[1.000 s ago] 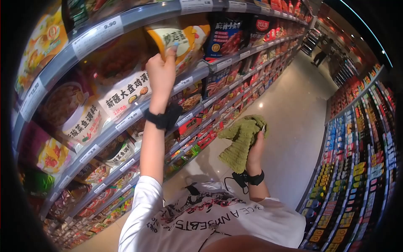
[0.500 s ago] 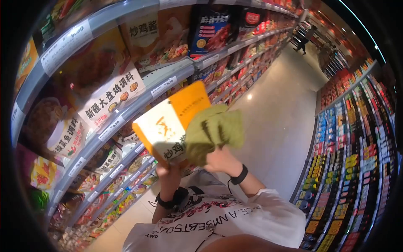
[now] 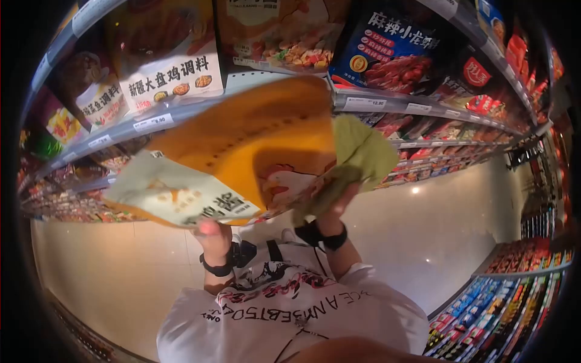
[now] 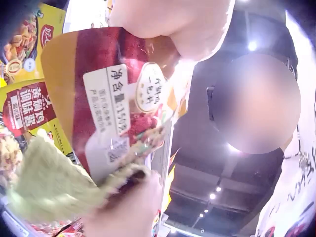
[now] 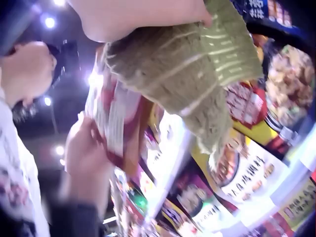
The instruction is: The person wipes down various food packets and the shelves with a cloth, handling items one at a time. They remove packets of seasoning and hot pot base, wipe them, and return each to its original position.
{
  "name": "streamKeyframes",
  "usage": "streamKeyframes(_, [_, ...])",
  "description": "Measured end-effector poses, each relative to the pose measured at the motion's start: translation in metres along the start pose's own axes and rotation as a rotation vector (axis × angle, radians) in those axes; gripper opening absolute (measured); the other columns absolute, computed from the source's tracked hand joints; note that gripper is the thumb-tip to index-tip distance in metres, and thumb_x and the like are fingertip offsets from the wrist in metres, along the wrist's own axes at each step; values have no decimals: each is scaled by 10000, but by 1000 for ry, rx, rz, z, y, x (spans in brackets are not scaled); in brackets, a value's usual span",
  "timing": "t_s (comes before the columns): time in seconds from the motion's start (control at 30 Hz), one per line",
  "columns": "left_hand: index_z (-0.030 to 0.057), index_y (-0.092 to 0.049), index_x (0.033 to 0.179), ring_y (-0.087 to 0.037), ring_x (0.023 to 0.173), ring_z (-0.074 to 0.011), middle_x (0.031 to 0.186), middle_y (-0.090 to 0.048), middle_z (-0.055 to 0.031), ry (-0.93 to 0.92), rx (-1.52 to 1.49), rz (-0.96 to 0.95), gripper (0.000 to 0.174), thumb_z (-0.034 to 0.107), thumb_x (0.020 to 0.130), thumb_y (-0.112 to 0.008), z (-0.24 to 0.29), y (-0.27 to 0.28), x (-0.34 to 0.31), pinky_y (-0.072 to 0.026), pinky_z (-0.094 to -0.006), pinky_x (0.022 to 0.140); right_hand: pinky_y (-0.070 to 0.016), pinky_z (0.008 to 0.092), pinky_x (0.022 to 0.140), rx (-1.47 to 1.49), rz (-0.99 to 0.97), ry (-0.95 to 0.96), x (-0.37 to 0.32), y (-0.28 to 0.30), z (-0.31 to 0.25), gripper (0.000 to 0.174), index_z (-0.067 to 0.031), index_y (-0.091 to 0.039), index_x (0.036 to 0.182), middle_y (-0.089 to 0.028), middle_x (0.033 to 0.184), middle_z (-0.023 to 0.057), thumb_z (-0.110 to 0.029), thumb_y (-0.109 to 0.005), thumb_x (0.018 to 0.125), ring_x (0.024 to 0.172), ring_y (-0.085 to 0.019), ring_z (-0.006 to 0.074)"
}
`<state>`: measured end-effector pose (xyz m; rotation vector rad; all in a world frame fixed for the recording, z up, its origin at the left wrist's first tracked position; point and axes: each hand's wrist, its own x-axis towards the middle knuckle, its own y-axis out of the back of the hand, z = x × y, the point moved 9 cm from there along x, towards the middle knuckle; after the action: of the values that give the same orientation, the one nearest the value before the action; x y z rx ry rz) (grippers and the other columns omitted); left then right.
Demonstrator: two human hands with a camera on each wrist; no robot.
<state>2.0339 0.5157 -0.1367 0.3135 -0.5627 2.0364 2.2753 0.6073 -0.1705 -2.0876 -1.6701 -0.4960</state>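
Note:
My left hand pinches a yellow-orange seasoning packet by its lower left edge, in front of my chest. A green cloth is gripped in my right hand and lies against the packet's right side. The left wrist view shows the packet's red back with a white label, and the cloth beside its lower end. In the right wrist view the cloth hangs from my right hand, partly in front of the packet.
Shelves of upright packets stand ahead, among them a blue one and a white-labelled one. Price tags line the shelf edge. Pale floor lies below, and another stocked shelf stands at the lower right.
My left hand has brought the packet from the shelf to in front of my chest. My right hand has raised the cloth against it. The head view has swung round to face the shelf.

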Motion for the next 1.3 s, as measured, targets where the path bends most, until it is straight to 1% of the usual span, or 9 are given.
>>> streamKeyframes(0.17, [11,-320,1191,-445,1048,-197,1169,-437,-97,356,-603,254,396,256,887,-381,-28,-33,-6,-348,-329,892,-367,357,817,187,-292,-131,4,9,-10,352,-20,-422,1085,-477,1032,119,-243,-441,814,957,-449,213])
streamKeyframes(0.33, [12,-347,1174,-466,1019,-186,1136,-466,-92,346,-488,319,376,256,888,-377,-37,-32,-9,-369,-318,868,-368,340,825,141,-540,-155,-36,-4,-4,381,-20,-410,1108,-481,1042,118,-278,-416,828,967,-453,203])
streamKeyframes(0.5, [-15,-372,1144,-496,975,-174,1102,-486,-98,313,-340,267,331,184,882,-402,-34,-37,-12,-403,-297,830,-369,324,833,428,-424,-424,-10,11,-5,411,-21,-398,1130,-485,1051,116,-314,-391,842,977,-457,193])
streamKeyframes(0.7, [-46,-470,1000,-554,836,-151,961,-554,-102,565,-185,76,216,116,864,-427,-75,-41,-50,-452,-273,738,-371,305,843,985,-152,-689,33,33,-32,449,-22,-383,1158,-489,1063,114,-356,-361,859,989,-462,181])
streamKeyframes(0.87, [-70,-475,995,-562,818,-157,953,-559,-109,549,-190,55,218,91,860,-418,-55,-38,-17,-458,-270,724,-372,288,852,976,-245,-811,31,19,-52,481,-22,-370,1181,-493,1073,113,-391,-336,873,999,-467,171])
streamKeyframes(0.97, [-63,-499,983,-554,811,-128,921,-575,-104,416,-94,-73,264,166,873,-425,-6,-62,47,-448,-247,692,-394,265,804,342,-689,-662,44,-2,-67,365,-17,-397,1149,-519,1007,73,-264,-375,882,931,-484,129])
streamKeyframes(1.03, [-65,-499,980,-555,793,-116,922,-575,-98,325,18,-172,304,211,877,-424,17,-78,93,-444,-238,668,-417,242,729,169,-736,-380,80,-19,-75,293,-10,-429,1096,-520,974,27,-190,-425,866,856,-494,99])
streamKeyframes(1.17, [-21,-556,832,-498,541,-64,663,-571,-26,75,266,-221,305,276,839,-490,63,-105,174,-382,-196,465,-430,238,668,242,-536,88,160,-55,-107,236,9,-498,950,-558,860,38,-168,-546,802,770,-521,96])
streamKeyframes(1.3, [-27,-542,780,-439,547,-45,641,-543,-8,-315,309,-107,345,312,832,-504,64,-121,235,-345,-205,467,-439,274,649,79,-275,245,199,-75,-107,294,32,-519,851,-583,798,94,-180,-658,703,702,-554,166])
